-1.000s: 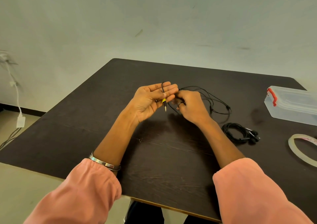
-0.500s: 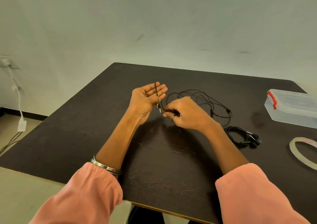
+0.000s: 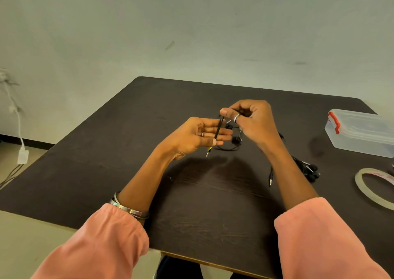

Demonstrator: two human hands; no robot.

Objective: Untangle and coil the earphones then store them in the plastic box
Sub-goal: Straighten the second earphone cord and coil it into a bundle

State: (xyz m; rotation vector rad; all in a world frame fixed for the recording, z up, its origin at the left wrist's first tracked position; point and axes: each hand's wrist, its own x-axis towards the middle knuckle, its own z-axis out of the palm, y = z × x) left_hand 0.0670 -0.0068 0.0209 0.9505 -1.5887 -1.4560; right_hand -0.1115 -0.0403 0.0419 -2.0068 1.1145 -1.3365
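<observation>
The dark surface (image 3: 106,172) fills most of the view, and the step in hand looks like the coiling of one set of earphones, with storing not yet begun: the plastic box (image 3: 362,135) sits at the far right with its red-latched lid on, and nothing can be seen inside it. The left hand (image 3: 191,137) is held above the middle of the surface, palm up and fingers stretched flat toward the right, serving as a form for the winding; the black cable (image 3: 218,130) lies across those fingers, and its yellow-collared plug (image 3: 209,150) hangs off their near edge. The right hand (image 3: 251,123) is raised just right of it, fingers curled, thumb and forefinger pinching the cable at its upper end. The slack (image 3: 229,148) droops in thin loose loops between and behind the two hands, with what seem to be small earbuds among them. I judge the next move calls for carrying the pinched strand round the flat fingers without letting the plug slip. A second pair of earphones (image 3: 307,167), already bundled, lies on the surface right of the right forearm, well short of the box, and a tape ring (image 3: 371,191) lies near the right edge.
</observation>
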